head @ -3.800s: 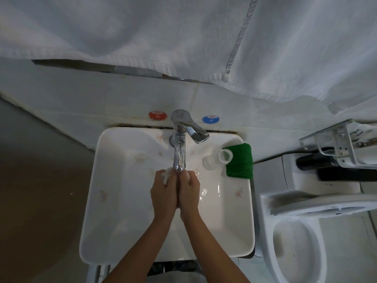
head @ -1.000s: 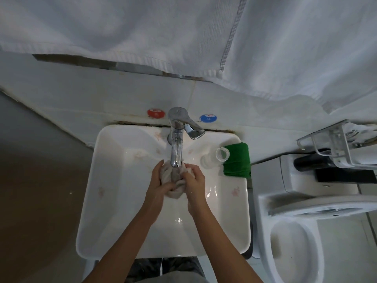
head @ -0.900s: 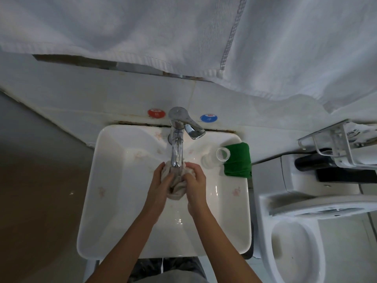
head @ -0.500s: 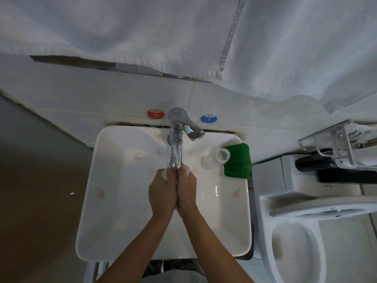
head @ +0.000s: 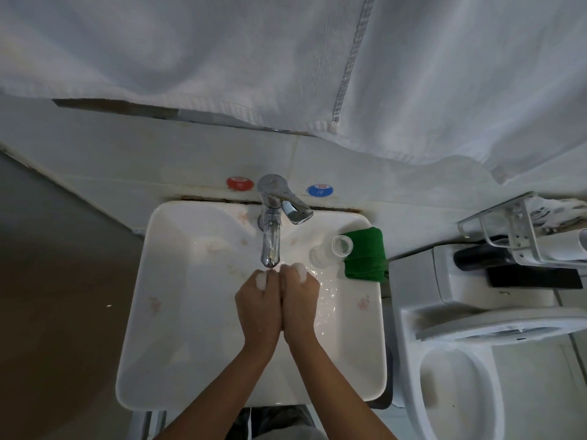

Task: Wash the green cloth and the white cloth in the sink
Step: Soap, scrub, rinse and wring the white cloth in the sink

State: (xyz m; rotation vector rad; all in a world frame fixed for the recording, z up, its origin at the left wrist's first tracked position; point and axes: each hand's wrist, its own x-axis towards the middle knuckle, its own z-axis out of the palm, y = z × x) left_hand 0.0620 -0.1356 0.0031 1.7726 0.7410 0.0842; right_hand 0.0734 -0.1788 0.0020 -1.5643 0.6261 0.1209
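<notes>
Small white cloth [head: 299,268], wadded and wet, squeezed between left hand [head: 258,304] and right hand [head: 299,302], both clenched round it and pressed side by side at the centre of the frame, just under the chrome tap spout [head: 270,246] over the white ceramic sink [head: 178,312]. Judged mid-wash: white cloth being wrung or scrubbed, not yet set aside. Folded green cloth [head: 365,254] dry-looking on the sink's upper right rim beside a clear plastic cup [head: 332,252], apparently untouched, so likely half the job left.
</notes>
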